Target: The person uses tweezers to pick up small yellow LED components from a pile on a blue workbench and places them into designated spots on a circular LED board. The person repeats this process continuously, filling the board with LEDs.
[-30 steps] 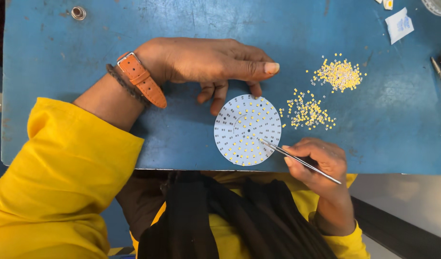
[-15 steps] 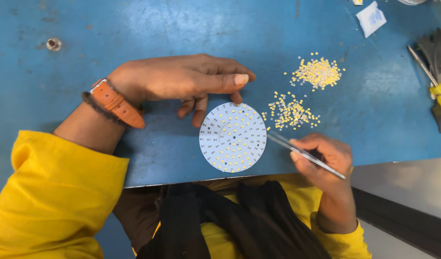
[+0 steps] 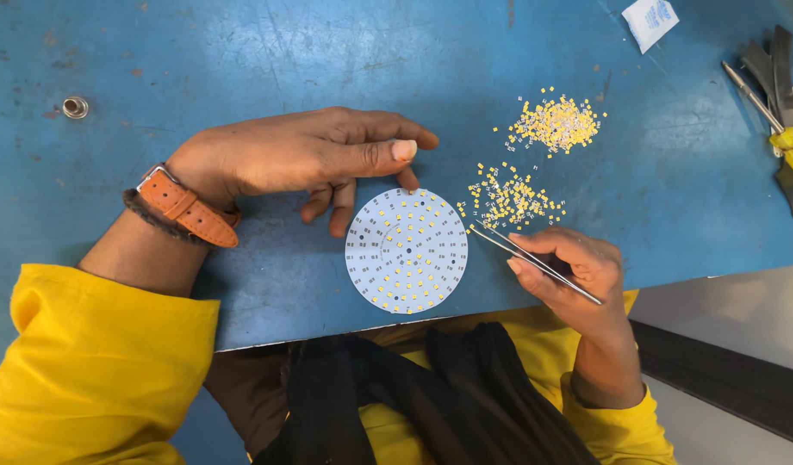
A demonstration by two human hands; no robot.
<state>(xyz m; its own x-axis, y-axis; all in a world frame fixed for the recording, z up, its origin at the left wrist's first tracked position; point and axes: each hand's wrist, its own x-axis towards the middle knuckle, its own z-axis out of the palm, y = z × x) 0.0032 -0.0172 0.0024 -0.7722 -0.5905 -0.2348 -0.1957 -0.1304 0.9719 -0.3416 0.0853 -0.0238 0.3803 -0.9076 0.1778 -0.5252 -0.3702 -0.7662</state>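
Nearest the worktop's (image 3: 241, 52) front edge lies a round white board (image 3: 406, 251) dotted with small yellow chips. The right hand (image 3: 573, 263) pinches slim metal tweezers (image 3: 534, 263), their tips at the edge of a scatter of loose yellow chips (image 3: 508, 196) just right of the board. The left hand (image 3: 301, 155), with an orange strap (image 3: 188, 209) on its wrist, rests flat above the board, fingers loosely bent and fingertips touching its upper rim. Farther off sit a second chip pile (image 3: 556, 123), a white packet (image 3: 653, 21) and some tools (image 3: 771, 86).
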